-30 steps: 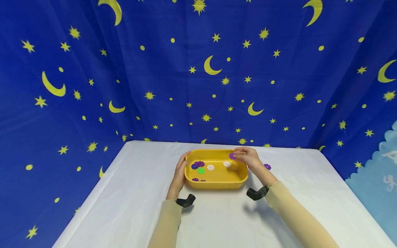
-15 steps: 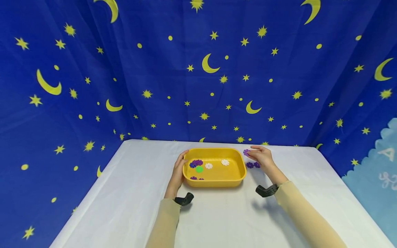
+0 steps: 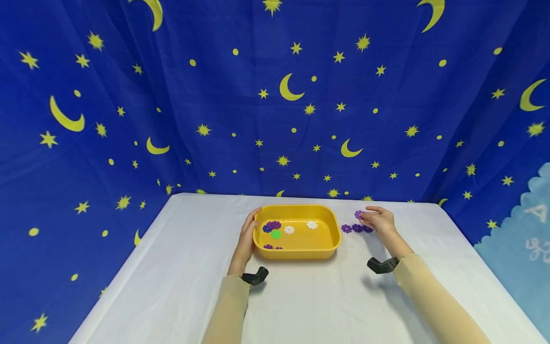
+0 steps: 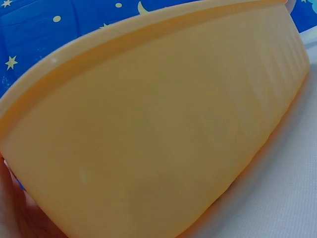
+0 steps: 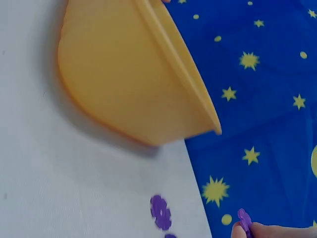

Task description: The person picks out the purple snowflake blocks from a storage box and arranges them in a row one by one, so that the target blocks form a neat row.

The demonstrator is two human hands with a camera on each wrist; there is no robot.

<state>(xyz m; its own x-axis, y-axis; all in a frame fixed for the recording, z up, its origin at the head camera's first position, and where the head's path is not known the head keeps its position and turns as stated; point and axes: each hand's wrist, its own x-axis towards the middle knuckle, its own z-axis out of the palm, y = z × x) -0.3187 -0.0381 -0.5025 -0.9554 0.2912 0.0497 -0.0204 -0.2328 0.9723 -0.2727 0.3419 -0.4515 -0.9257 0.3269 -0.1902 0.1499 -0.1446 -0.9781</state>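
on the white tabletop, the yellow tub lies with its long axis running left to right. the left grip holds the tub's left end. beyond the right end, the right grip is clamped, thumb and finger pinching one purple flower disc at their tips; the disc is nearly edge-on to the right wrist view, near three purple discs in a row.

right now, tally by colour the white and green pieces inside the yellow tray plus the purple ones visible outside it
White pieces: 2
Green piece: 1
Purple pieces: 4, one pinched by the right hand
Total: 7
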